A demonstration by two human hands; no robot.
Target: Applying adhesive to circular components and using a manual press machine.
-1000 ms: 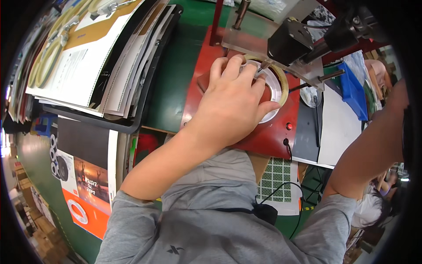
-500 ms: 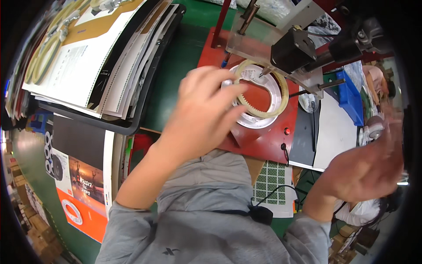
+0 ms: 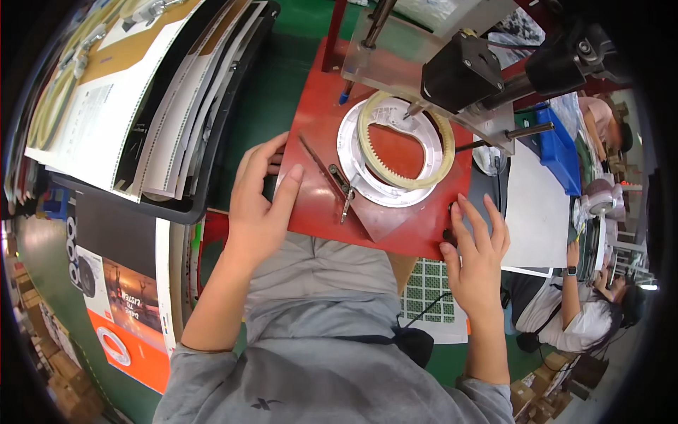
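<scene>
My left hand (image 3: 260, 201) is at the left edge of a red machine base (image 3: 417, 230), thumb apart from the fingers, some fingertips hidden past the edge. It holds nothing that I can see. At the base's front right corner rests my right hand (image 3: 479, 258), fingers spread, next to a dark knob or button partly covered by them. Between the hands, a white ring (image 3: 347, 145) lies on the base. A beige ring with inner teeth (image 3: 448, 145) sits over it. A small metal toggle clamp (image 3: 346, 189) stands at the white ring's lower left.
Above the rings are a black motor (image 3: 462, 74) and a clear plate (image 3: 385, 60) on metal rods. Papers fill a black tray (image 3: 191, 208) at left. A blue bin (image 3: 558, 152) and white sheet (image 3: 537, 205) are at right. Another person (image 3: 583, 318) works at far right.
My left hand has moved from the rings back to the base's left edge, uncovering the clamp. My right hand has come in from the far right to the base's front right corner.
</scene>
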